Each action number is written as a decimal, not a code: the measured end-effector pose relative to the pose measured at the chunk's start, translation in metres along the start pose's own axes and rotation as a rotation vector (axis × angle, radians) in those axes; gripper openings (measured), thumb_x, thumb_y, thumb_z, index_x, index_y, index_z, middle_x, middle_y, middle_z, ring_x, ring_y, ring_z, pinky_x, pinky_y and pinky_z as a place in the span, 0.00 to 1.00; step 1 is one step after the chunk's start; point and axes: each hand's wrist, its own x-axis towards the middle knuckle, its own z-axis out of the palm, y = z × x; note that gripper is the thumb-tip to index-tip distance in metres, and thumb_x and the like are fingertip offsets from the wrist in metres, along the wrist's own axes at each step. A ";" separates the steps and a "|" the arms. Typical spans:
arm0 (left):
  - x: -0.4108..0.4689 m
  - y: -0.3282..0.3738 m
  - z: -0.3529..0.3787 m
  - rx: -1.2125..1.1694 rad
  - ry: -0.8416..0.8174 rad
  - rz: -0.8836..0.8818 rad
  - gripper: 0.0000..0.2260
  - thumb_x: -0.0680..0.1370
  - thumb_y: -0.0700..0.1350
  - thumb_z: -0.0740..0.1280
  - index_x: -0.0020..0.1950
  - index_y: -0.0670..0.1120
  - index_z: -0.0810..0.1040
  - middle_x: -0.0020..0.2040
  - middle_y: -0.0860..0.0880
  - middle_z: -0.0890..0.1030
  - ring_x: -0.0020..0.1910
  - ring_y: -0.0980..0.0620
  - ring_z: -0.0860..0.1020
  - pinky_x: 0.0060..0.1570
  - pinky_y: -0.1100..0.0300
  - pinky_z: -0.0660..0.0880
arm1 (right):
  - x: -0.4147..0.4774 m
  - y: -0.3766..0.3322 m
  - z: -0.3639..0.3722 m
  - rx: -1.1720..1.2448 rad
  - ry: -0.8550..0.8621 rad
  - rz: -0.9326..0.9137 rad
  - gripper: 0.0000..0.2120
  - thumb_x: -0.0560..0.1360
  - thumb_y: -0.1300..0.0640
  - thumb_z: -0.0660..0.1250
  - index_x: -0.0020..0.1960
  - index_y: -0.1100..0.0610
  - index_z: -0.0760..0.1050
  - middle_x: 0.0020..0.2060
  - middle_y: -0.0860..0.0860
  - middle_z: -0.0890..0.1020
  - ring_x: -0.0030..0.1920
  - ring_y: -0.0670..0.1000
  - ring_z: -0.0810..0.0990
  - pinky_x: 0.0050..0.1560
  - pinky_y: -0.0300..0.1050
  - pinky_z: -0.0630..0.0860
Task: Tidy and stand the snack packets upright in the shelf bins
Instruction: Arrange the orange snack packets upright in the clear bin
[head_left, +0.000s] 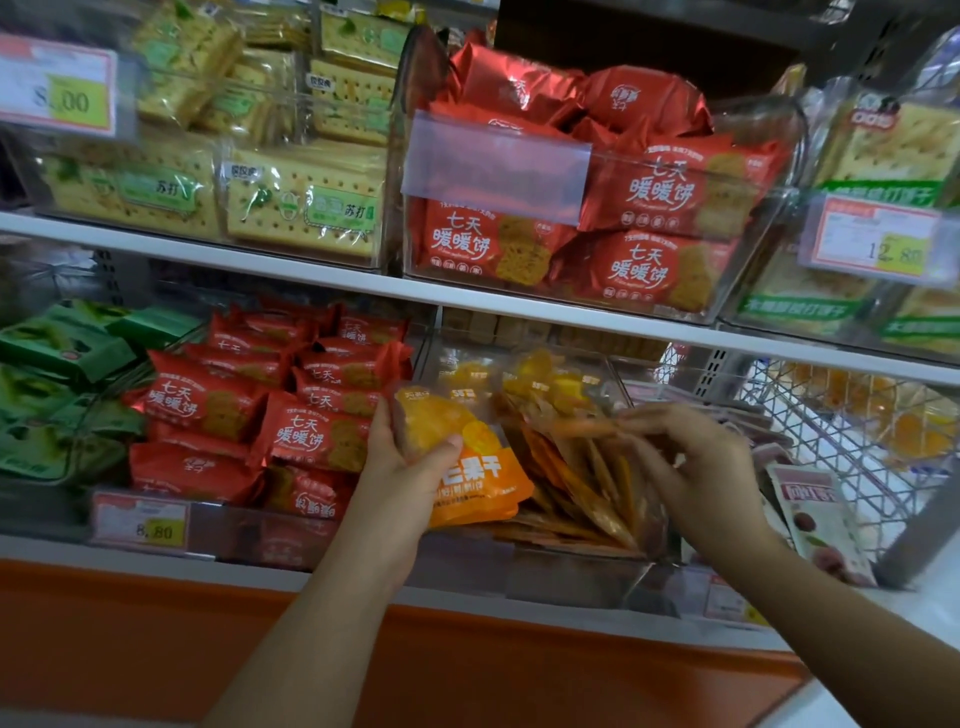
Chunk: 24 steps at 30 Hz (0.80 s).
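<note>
Red packets (660, 189), upper and lower shelf bins: 七天暖暖饼. Cracker packs (311, 208), upper shelf left end: 苏打. 8.00 tag (57, 85) upper left, 12.80 tag (878, 241) upper right, 8.80 tag (140, 522) on the lower shelf's front edge. Orange packet (467, 467) in my left hand (400, 467): 果干, the rest covered.

2 bare forearms reach up and forward, the left from the lower middle of the view, the right from the lower right corner. The left grip (410, 467) stands thumb-up, its thumb pressed across the front of an orange packet (480, 488) and its fingers hidden behind it. The right grip (696, 462) bends at the wrist, back of the hand up, its fingertips (641, 422) drawn together leftward, pinching the top edge of the brown packets (587, 483).
</note>
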 end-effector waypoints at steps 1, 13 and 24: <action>-0.002 0.000 0.000 0.005 -0.011 -0.009 0.36 0.76 0.41 0.68 0.76 0.62 0.51 0.66 0.51 0.73 0.57 0.46 0.78 0.58 0.42 0.75 | -0.006 -0.001 -0.004 0.024 -0.016 -0.005 0.05 0.71 0.60 0.71 0.47 0.55 0.81 0.46 0.45 0.81 0.44 0.37 0.78 0.50 0.27 0.73; -0.005 -0.002 0.007 0.119 -0.126 -0.034 0.29 0.79 0.43 0.64 0.74 0.62 0.56 0.66 0.50 0.74 0.56 0.48 0.80 0.53 0.47 0.78 | -0.012 -0.032 -0.035 0.282 0.074 0.155 0.08 0.70 0.49 0.71 0.37 0.52 0.80 0.34 0.41 0.82 0.40 0.40 0.81 0.40 0.29 0.74; -0.005 0.004 0.003 0.073 -0.119 -0.105 0.27 0.81 0.42 0.59 0.75 0.61 0.55 0.60 0.50 0.77 0.48 0.50 0.82 0.37 0.57 0.79 | 0.007 -0.067 -0.026 0.591 0.070 0.280 0.13 0.69 0.69 0.71 0.36 0.53 0.74 0.34 0.54 0.79 0.35 0.48 0.78 0.38 0.37 0.76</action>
